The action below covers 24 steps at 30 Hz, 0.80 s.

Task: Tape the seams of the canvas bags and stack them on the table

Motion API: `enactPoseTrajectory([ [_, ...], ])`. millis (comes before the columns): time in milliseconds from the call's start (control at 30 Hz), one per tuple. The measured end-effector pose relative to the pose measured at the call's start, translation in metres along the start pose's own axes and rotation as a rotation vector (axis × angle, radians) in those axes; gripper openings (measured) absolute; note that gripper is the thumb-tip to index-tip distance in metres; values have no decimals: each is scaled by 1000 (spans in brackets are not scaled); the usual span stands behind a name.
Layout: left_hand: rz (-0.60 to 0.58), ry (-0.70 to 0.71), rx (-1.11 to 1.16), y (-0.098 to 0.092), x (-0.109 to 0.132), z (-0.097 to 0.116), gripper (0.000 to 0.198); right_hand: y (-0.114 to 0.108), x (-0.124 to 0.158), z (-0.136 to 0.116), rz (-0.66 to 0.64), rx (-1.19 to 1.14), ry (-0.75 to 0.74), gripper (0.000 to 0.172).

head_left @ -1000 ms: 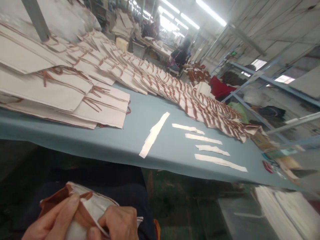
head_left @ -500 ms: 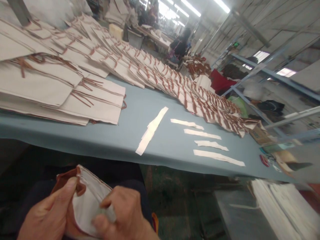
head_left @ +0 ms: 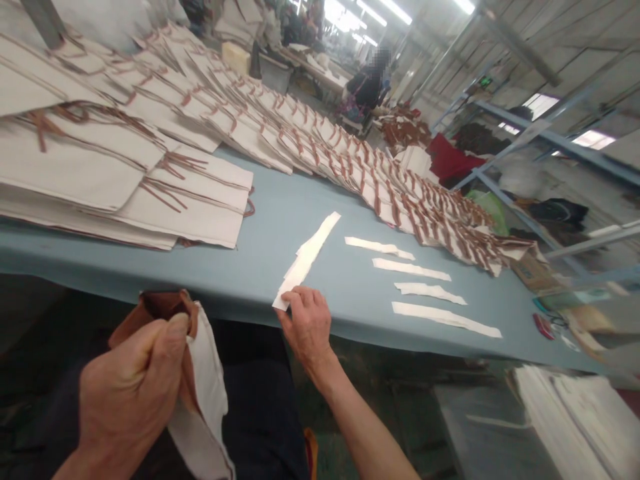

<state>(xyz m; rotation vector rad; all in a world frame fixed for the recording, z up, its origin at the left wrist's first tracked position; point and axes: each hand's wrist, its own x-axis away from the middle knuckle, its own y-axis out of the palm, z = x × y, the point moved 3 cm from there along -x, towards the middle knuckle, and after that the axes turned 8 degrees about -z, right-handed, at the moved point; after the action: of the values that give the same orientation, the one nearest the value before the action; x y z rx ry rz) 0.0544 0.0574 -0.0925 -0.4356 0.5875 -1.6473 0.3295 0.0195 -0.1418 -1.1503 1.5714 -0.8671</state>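
My left hand point(head_left: 133, 387) is closed around the upper edge of a cream and brown fabric piece point(head_left: 203, 373), its thumb pressing on the brown rim; the piece hangs down over my lap and its inside is partly hidden. At the table's front edge my right hand point(head_left: 306, 327) pinches the near end of a white strip point(head_left: 306, 257). That strip lies slantwise on the table and looks like several overlapping layers. To its right lie further separate white strips point(head_left: 413, 269), roughly parallel.
Stacked cream panels with brown ties point(head_left: 200, 193) cover the left of the blue-grey table point(head_left: 280, 200). A long overlapping row of cream and brown pieces point(head_left: 320, 153) runs along its back. A red object point(head_left: 543, 327) lies at the right end. A person point(head_left: 367, 87) sits farther off.
My right hand has left the fabric piece and moved up and right to the white strip. My left hand has risen slightly, and the fabric piece has turned more upright.
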Motion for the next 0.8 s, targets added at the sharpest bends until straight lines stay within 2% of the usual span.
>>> enactPoseTrajectory([
  [100, -104, 186, -171, 19, -9, 17, 54, -8, -3, 4, -31, -45, 7, 10],
  [233, -237, 227, -235, 58, -18, 24, 39, -18, -5, 8, -51, -119, 42, 23],
  [333, -320, 267, -279, 80, -21, 29, 45, -22, -9, 10, -72, -172, 64, 27],
  [667, -470, 369, -505, 121, -29, 48, 51, -22, -19, 19, -140, -251, 175, 30],
  [800, -506, 394, -607, 133, -32, 50, 51, -24, -35, 28, -141, -230, 262, 30],
])
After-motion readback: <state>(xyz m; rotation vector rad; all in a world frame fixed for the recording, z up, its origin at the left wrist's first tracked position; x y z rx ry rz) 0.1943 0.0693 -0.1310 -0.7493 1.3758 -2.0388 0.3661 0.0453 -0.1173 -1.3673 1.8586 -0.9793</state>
